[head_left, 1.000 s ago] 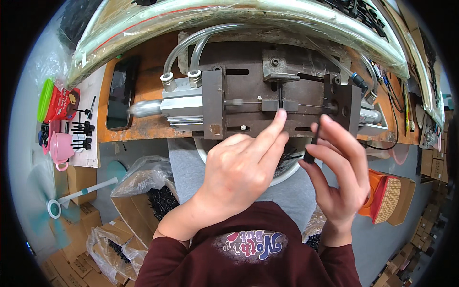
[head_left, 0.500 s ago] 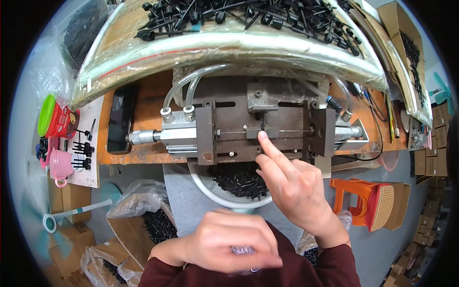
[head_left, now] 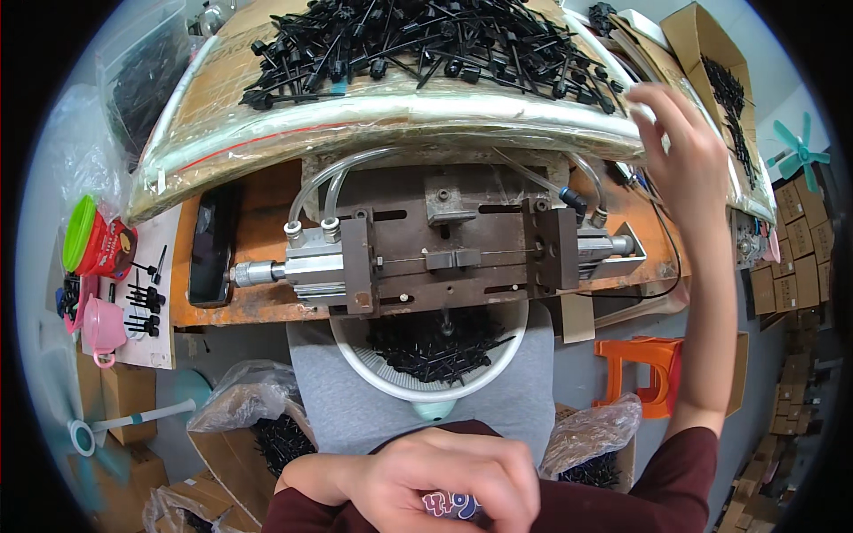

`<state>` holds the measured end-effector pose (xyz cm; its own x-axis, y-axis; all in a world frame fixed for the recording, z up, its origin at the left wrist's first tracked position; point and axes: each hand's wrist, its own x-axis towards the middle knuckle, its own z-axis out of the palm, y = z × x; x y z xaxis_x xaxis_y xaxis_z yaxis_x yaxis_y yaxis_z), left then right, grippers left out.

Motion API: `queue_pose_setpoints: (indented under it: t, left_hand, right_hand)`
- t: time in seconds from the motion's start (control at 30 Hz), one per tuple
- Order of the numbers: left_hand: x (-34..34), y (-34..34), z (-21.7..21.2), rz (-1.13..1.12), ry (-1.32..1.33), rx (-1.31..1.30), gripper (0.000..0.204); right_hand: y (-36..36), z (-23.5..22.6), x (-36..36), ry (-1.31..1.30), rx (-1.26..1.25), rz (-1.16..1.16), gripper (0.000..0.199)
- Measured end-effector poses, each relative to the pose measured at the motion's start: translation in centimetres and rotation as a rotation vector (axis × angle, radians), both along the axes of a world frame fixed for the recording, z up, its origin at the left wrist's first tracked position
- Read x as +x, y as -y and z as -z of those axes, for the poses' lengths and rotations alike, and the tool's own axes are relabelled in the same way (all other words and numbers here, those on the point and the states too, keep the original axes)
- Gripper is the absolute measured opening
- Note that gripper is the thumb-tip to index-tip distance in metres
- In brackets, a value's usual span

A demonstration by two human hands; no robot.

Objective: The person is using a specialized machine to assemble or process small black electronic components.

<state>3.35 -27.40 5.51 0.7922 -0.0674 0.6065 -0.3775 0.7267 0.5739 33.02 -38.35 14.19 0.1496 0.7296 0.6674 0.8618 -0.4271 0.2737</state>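
Note:
My right hand [head_left: 682, 147] is raised at the right end of the sloping, plastic-wrapped tray [head_left: 400, 120]. Its fingers are bent but apart, and nothing shows between them. Beside them lies a heap of black plastic stemmed parts [head_left: 418, 44]. Held low before my chest, my left hand [head_left: 453, 475] has its fingers curled in; whatever lies inside the curl is hidden. Between the two hands sits a dark metal fixture [head_left: 444, 191] with a small grey block [head_left: 451, 258] at its centre. Thin rods meet that block from both sides.
Silver air cylinders [head_left: 315, 271] with clear hoses flank the fixture. Under it, a white basket [head_left: 391, 386] of black parts rests on my lap. A phone [head_left: 211, 253], a pink cup [head_left: 105, 324] and a red tub [head_left: 111, 249] are at left; an orange stool [head_left: 653, 377] stands right.
My right hand has left the grey block, where its index finger pointed, and gone up and right to the tray. The black piece behind the block is gone. My left hand is slightly lower.

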Motion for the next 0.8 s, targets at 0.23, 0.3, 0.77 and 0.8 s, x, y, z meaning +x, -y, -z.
queue_pose_setpoints:
  t: [0.23, 0.3, 0.77, 0.8]
  left_hand:
    - [-1.5, -0.9, -0.5, -0.155, -0.188, 0.162, 0.024]
    - [-1.8, -0.9, 0.3, -0.191, -0.207, 0.231, 0.025]
    - [-3.3, -0.9, 4.0, -0.32, -0.371, 0.433, 0.027]
    - [-3.2, -0.9, 4.1, -0.322, -0.38, 0.442, 0.027]
  right_hand:
    - [-3.7, -1.1, 7.1, 0.091, -0.46, -0.067, 0.058]
    - [-5.3, -1.3, 6.7, -0.021, -0.523, -0.035, 0.061]
    - [-10.3, -4.2, 4.8, -0.451, -0.644, 0.019, 0.031]
    - [-10.2, -3.8, 5.4, -0.469, -0.62, -0.042, 0.031]
